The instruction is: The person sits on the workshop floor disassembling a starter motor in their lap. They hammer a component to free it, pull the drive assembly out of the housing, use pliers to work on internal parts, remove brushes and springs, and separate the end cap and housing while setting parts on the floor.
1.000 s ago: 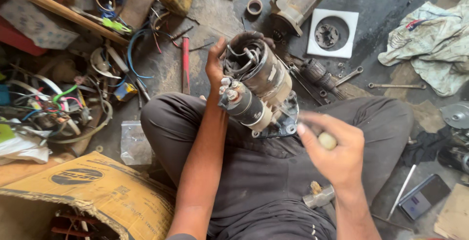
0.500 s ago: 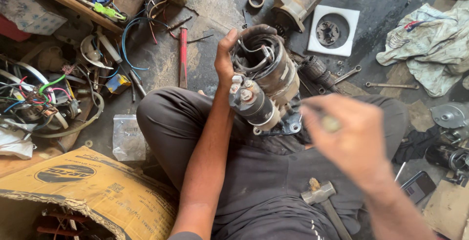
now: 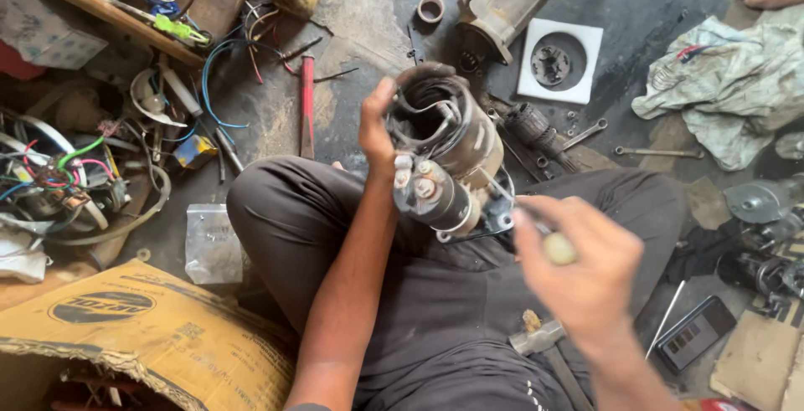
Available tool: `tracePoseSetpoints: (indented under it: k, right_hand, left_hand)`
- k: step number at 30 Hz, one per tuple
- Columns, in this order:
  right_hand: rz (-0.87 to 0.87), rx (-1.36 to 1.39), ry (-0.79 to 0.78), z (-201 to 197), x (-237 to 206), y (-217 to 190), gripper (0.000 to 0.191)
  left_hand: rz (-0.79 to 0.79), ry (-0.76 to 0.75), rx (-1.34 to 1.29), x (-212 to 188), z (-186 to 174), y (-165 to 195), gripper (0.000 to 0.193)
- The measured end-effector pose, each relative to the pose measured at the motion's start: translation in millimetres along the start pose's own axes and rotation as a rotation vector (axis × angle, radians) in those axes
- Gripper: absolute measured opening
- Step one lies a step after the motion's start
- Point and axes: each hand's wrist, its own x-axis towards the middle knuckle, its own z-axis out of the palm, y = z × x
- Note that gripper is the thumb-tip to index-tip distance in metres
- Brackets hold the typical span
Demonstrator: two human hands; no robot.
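I sit cross-legged on a greasy floor with a grimy starter motor (image 3: pixel 448 156) propped on my lap. My left hand (image 3: pixel 378 126) grips its open round housing from the left side. My right hand (image 3: pixel 582 273) is closed on a screwdriver with a pale yellow handle (image 3: pixel 559 249); its thin shaft reaches toward the lower right of the motor, near the small solenoid cylinder (image 3: pixel 435 197). A hammer (image 3: pixel 544 344) lies on my lap under the right hand.
A second starter motor (image 3: pixel 502 1) and a white square tile with a metal part (image 3: pixel 559 61) lie ahead. Spanners (image 3: pixel 657 151), a rag (image 3: pixel 729 93), a red-handled tool (image 3: pixel 307 101), tangled wires (image 3: pixel 75 168), a cardboard box (image 3: pixel 126 336) and a phone (image 3: pixel 695 331) surround me.
My right hand has come in from the right and lowered the screwdriver toward the motor. The left hand kept its grip and the motor tilted slightly.
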Motion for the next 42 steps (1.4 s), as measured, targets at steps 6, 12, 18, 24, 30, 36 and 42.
tracePoseSetpoints:
  k: [6,12,18,24,30,36,42]
  right_hand:
    - [-0.012,-0.001,0.148,32.4,-13.5,-17.1,0.015]
    - [-0.014,0.066,0.18,46.1,-22.6,-13.0,0.015]
    - [-0.025,0.084,0.155,48.0,-20.5,-20.3,0.014]
    - [-0.041,-0.029,0.184,52.1,-24.9,-24.0,0.017]
    - [0.002,0.014,0.192,54.7,-13.3,-23.5,0.019]
    - [0.041,0.064,0.148,47.6,-10.7,-31.1,0.018]
    - [0.114,0.13,0.091,45.9,5.5,-28.1,0.018]
  left_hand:
    - [0.047,0.301,-0.141,-26.8,22.0,18.2,0.065]
    - [0.071,0.199,-0.182,-35.7,13.7,27.4,0.07]
    - [0.178,0.269,-0.068,-41.5,24.0,23.4,0.066]
    - [0.229,0.244,-0.04,-48.6,32.5,16.2,0.063]
    - [0.272,0.205,0.103,-56.1,36.5,15.4,0.063]
    - [0.274,0.251,-0.016,-53.5,30.4,14.7,0.062]
    - [0.266,0.235,0.049,-54.7,27.9,14.2,0.062]
